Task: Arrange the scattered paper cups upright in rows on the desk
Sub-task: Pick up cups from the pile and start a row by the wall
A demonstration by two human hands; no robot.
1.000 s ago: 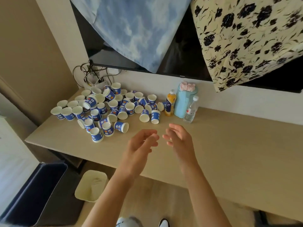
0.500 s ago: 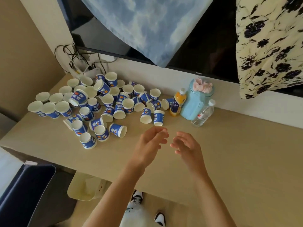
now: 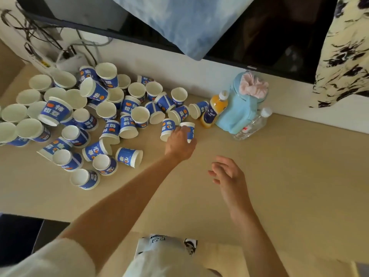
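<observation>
Fingers of the left hand (image 3: 180,142) are curling round an upside-down paper cup (image 3: 190,130) at the near right edge of the pile (image 3: 103,110) on the desk (image 3: 289,176), while the right hand (image 3: 227,173) is hovering slack and empty; light and thin-walled, the cup is likely wanting a gentle mid-wall hold

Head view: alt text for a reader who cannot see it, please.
A person's left hand grips one paper cup at the right edge of a scattered pile of blue-and-white cups on a beige desk. The right hand hovers open above the desk; a juice bottle and a water bottle stand by the wall.
</observation>
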